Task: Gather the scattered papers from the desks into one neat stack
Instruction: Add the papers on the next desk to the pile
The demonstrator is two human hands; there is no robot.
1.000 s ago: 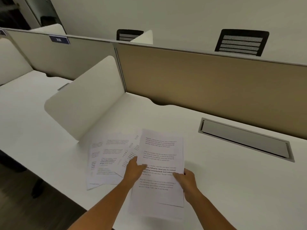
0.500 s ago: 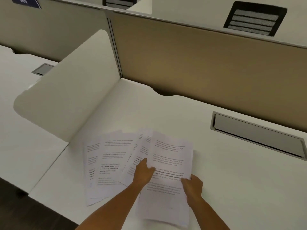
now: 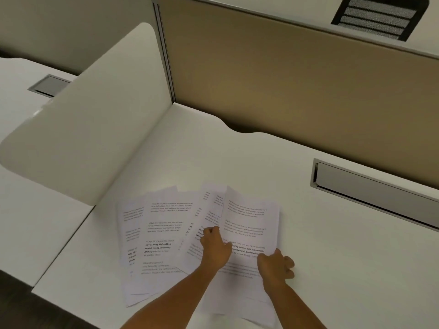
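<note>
Several printed white sheets lie fanned out on the white desk (image 3: 332, 257). The right-hand sheet (image 3: 247, 219) lies on top, and the left-hand sheets (image 3: 164, 224) spread out from under it toward the divider. My left hand (image 3: 215, 248) sits at the top sheet's left edge, fingers curled on the paper. My right hand (image 3: 275, 263) grips the same sheet's right edge with curled fingers. Both forearms cover the lower part of the papers.
A white curved side divider (image 3: 78, 129) stands just left of the papers. A tan back panel (image 3: 285, 91) closes the desk's far side. A grey cable flap (image 3: 370, 193) lies in the desk at the right. A black chair back (image 3: 377, 17) shows beyond the panel.
The camera has moved closer and tilted down. The top sheet has shifted slightly while both hands stay on its left and right edges.
</note>
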